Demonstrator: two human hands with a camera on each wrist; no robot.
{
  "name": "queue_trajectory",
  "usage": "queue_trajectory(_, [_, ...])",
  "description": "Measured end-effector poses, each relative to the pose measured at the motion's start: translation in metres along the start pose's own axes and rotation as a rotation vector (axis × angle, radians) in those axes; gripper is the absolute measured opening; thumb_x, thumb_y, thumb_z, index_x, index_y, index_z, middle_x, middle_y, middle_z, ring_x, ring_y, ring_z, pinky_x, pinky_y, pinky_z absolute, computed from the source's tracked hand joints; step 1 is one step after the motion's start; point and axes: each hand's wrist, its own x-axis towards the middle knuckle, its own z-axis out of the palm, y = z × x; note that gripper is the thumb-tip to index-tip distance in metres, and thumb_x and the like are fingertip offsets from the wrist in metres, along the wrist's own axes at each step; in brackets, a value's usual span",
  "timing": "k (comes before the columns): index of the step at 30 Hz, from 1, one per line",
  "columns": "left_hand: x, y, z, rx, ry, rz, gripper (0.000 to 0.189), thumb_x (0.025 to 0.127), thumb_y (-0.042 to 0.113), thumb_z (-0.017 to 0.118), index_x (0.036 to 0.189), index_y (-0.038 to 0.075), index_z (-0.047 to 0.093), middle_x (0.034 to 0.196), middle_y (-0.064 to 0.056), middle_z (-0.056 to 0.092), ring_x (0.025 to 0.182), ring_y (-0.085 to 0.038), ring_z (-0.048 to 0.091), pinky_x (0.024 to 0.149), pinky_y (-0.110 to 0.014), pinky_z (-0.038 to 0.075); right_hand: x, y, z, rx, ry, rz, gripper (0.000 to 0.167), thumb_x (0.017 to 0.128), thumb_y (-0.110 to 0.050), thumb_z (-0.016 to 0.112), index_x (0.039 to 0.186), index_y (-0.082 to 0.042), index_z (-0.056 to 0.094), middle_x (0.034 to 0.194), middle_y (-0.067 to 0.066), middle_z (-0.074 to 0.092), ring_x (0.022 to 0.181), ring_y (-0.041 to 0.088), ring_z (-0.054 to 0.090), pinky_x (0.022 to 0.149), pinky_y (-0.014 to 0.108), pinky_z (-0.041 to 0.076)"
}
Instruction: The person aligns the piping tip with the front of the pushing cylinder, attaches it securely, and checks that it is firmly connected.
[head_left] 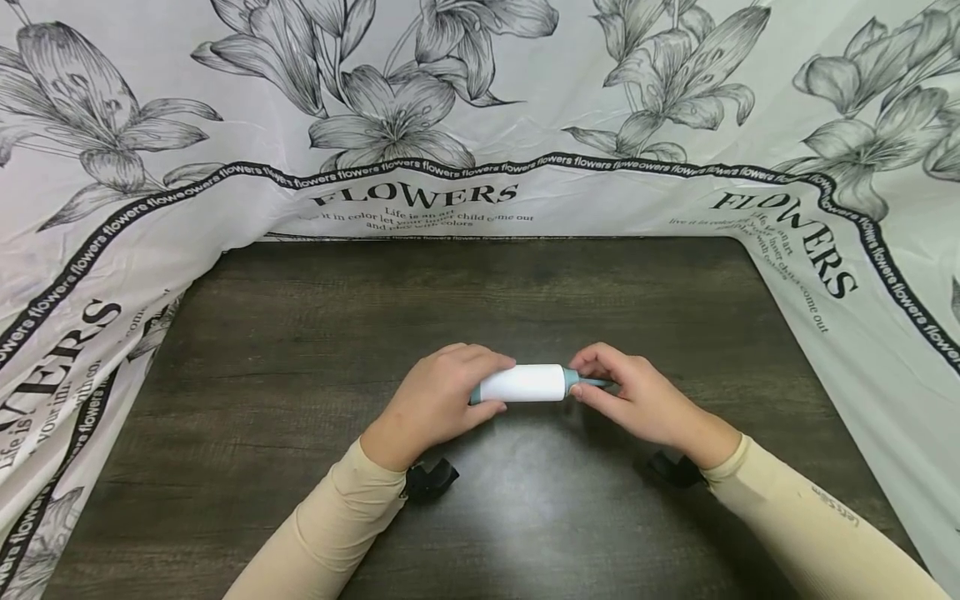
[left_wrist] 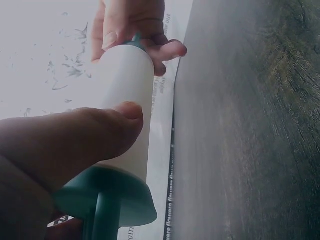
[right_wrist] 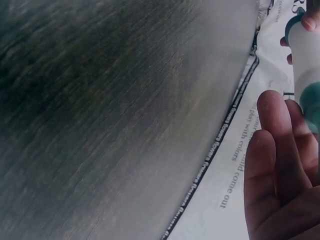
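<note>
A white tube with teal ends (head_left: pixel 528 383) is held level over the dark table, its length running left to right. My left hand (head_left: pixel 444 392) grips its left part, thumb along the near side. The left wrist view shows the thumb (left_wrist: pixel 107 132) on the white body, just above a wide teal flange (left_wrist: pixel 112 192) with a teal rod below it. At the other end, my right hand (head_left: pixel 637 396) pinches the teal cap (head_left: pixel 572 381) between thumb and fingers. A thin teal tip (head_left: pixel 596 382) points into that hand. Two right fingers (right_wrist: pixel 275 120) stand clear of the tube in the right wrist view.
Both hands are over a dark wood-grain table (head_left: pixel 300 333). White cloth with black flower prints and lettering (head_left: pixel 420 196) hangs along its back and sides. Black wrist bands (head_left: pixel 431 481) show below both sleeves.
</note>
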Motion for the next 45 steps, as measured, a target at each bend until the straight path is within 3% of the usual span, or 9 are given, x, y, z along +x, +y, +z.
queue_trajectory(8, [0.000,0.002,-0.001,-0.013,0.006,0.005,0.051,0.080,0.023,0.097,0.124,0.012,0.076,0.118,-0.001,0.076,0.107,-0.022,0.071,0.092,-0.040,0.058,-0.001,0.003,0.001,-0.040,0.021,0.047,0.016,0.103,-0.007,0.071,0.115,-0.017,0.069,0.101,-0.006,0.080,0.085,0.015,0.075,0.071,0.028,0.054])
queue_trajectory(13, [0.000,0.002,0.000,-0.013,0.008,0.014,0.050,0.081,0.024,0.096,0.125,0.012,0.076,0.118,-0.001,0.076,0.107,-0.022,0.071,0.091,-0.039,0.058,0.001,0.005,0.002,-0.103,0.052,0.062,0.010,0.105,-0.011,0.070,0.108,-0.019,0.072,0.086,-0.006,0.076,0.064,0.009,0.058,0.060,0.027,0.047])
queue_trajectory(18, [0.001,0.002,0.002,-0.010,0.006,0.027,0.049,0.082,0.025,0.096,0.125,0.012,0.076,0.118,-0.001,0.076,0.107,-0.022,0.072,0.092,-0.040,0.058,0.001,0.005,0.000,-0.137,0.066,0.066,0.012,0.106,-0.013,0.069,0.102,-0.024,0.074,0.068,-0.015,0.057,0.056,0.003,0.042,0.051,0.026,0.039])
queue_trajectory(22, [0.002,0.002,0.003,-0.003,0.002,0.033,0.049,0.082,0.025,0.095,0.125,0.012,0.076,0.119,-0.002,0.076,0.108,-0.022,0.072,0.093,-0.040,0.058,0.001,0.007,0.000,-0.143,0.073,0.057,0.015,0.107,-0.013,0.067,0.100,-0.024,0.074,0.065,-0.017,0.046,0.054,0.003,0.038,0.050,0.026,0.036])
queue_trajectory(28, [0.000,0.002,0.004,-0.019,-0.013,0.028,0.050,0.082,0.025,0.096,0.126,0.012,0.076,0.118,0.000,0.076,0.107,-0.021,0.071,0.091,-0.039,0.059,0.001,0.009,0.006,-0.143,0.083,0.081,0.016,0.110,-0.017,0.062,0.102,-0.024,0.075,0.073,-0.010,0.058,0.061,0.006,0.046,0.056,0.027,0.042])
queue_trajectory(34, [-0.004,0.001,0.005,-0.036,-0.020,0.044,0.050,0.082,0.026,0.096,0.127,0.013,0.076,0.119,0.001,0.076,0.107,-0.020,0.071,0.090,-0.038,0.059,-0.004,0.009,0.010,-0.145,0.133,0.099,0.022,0.113,-0.019,0.052,0.117,-0.013,0.072,0.108,-0.006,0.077,0.096,0.013,0.073,0.080,0.034,0.058])
queue_trajectory(38, [-0.007,0.000,0.004,-0.016,-0.009,0.052,0.051,0.082,0.026,0.096,0.127,0.013,0.076,0.119,0.001,0.076,0.107,-0.021,0.071,0.091,-0.039,0.059,-0.009,0.010,0.011,-0.110,0.173,0.032,0.008,0.105,-0.011,0.065,0.113,-0.011,0.067,0.110,-0.002,0.074,0.099,0.018,0.071,0.084,0.034,0.056])
queue_trajectory(42, [-0.010,-0.001,0.004,-0.020,-0.005,0.053,0.051,0.081,0.025,0.096,0.126,0.013,0.076,0.118,0.000,0.076,0.106,-0.021,0.072,0.089,-0.039,0.059,-0.011,0.010,0.017,-0.083,0.165,-0.085,0.032,0.088,-0.006,0.086,0.108,-0.010,0.062,0.114,0.006,0.067,0.102,0.020,0.064,0.088,0.033,0.054])
queue_trajectory(45, [-0.013,-0.002,0.004,-0.019,-0.003,0.054,0.051,0.081,0.024,0.097,0.126,0.013,0.076,0.118,0.000,0.076,0.105,-0.021,0.072,0.087,-0.039,0.060,-0.011,0.010,0.023,-0.086,0.162,-0.162,0.047,0.076,-0.005,0.095,0.107,-0.010,0.060,0.116,0.010,0.064,0.105,0.019,0.062,0.088,0.030,0.054])
